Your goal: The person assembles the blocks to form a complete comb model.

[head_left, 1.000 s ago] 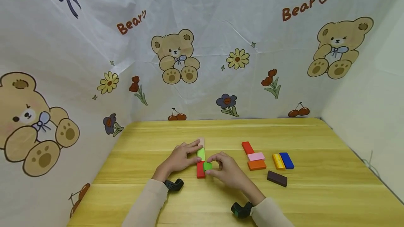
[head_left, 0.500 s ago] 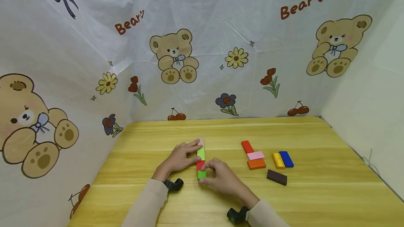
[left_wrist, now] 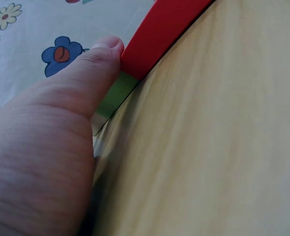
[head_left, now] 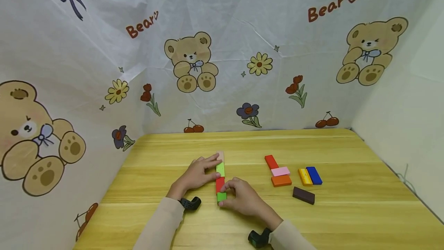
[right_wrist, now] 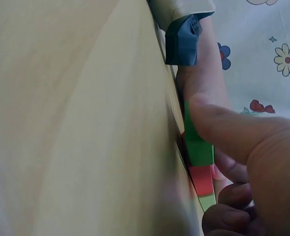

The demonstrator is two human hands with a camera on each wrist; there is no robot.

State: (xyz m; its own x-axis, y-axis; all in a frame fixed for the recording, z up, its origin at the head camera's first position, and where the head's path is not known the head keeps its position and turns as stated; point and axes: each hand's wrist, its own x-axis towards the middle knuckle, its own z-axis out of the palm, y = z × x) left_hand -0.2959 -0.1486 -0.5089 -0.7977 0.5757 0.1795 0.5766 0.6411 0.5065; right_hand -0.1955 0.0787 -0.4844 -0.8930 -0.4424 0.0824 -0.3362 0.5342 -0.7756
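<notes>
A row of flat blocks runs front to back on the table: a pale pink block at the far end, then a light green block, a red block and a green block nearest me. My left hand rests along the left of the row, its fingers extended over the far blocks and its thumb against the side near the light green–red joint. My right hand pinches the green block between thumb and fingers at the red block's near end. In the right wrist view, the thumb covers part of the green block.
To the right lie a red block, a pink block and an orange block, close together. Farther right are a yellow block, a blue block and a dark brown block. A printed cloth hangs behind the table.
My right hand has brought the green block from the red block's right side round to its near end, then slightly nearer me. My left hand has stayed in place.
</notes>
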